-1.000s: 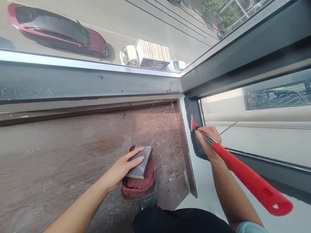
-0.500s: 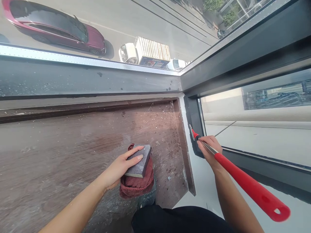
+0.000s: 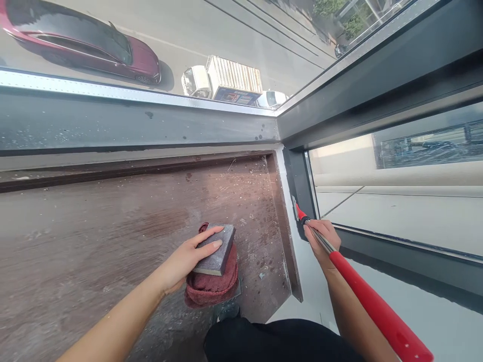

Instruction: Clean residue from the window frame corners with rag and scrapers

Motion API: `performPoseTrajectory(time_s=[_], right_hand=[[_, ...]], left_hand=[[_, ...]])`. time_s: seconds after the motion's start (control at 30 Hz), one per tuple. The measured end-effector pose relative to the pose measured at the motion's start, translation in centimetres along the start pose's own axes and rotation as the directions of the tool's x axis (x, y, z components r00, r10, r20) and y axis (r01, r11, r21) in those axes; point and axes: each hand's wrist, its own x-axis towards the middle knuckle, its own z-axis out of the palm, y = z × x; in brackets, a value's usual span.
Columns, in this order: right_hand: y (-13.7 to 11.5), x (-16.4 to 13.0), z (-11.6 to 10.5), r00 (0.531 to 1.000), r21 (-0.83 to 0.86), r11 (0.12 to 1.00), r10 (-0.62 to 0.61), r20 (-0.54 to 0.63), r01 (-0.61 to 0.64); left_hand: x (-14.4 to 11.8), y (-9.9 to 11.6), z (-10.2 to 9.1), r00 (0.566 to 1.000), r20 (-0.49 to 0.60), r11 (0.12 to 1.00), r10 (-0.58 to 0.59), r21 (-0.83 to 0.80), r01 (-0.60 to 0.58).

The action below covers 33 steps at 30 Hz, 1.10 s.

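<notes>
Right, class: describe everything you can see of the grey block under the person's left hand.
The grey block is a flat rectangular slab with a dark, gritty-looking top and paler sides, like a sanding sponge. It lies tilted on a bunched red cloth on the dusty brown sill. The left hand rests on it, fingers across the top.

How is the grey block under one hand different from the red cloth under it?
The grey block is flat, stiff and square-cornered; the red cloth is soft, bunched and rounded. The grey block lies on top with the left hand pressing on it, while the red cloth sits underneath, on the brown sill. The grey block is speckled dark grey; the red cloth is dull red. Both are stacked together under the left hand.
</notes>
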Motion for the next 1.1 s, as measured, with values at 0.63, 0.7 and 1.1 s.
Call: performPoseTrajectory(time_s=[0.63,0.7,1.1], right_hand=[[0.9,-0.7,0.0,0.993,0.061,0.993,0.108,-0.050,-0.105],[0.7,-0.8,-0.3,0.987,0.075,0.986,0.152,-0.055,-0.148],[0.5,-3.3,-1.8,0.988,0.029,0.987,0.157,0.003,-0.157]], left_hand=[[0.9,-0.6,0.8,1.000,0.001,0.999,0.002,0.043,-0.002],[1.2,-0.4,1.3,1.000,0.013,0.998,-0.009,0.062,0.009],[2.7,0.9,3.2,0.994,0.077,0.987,-0.073,0.149,0.061]])
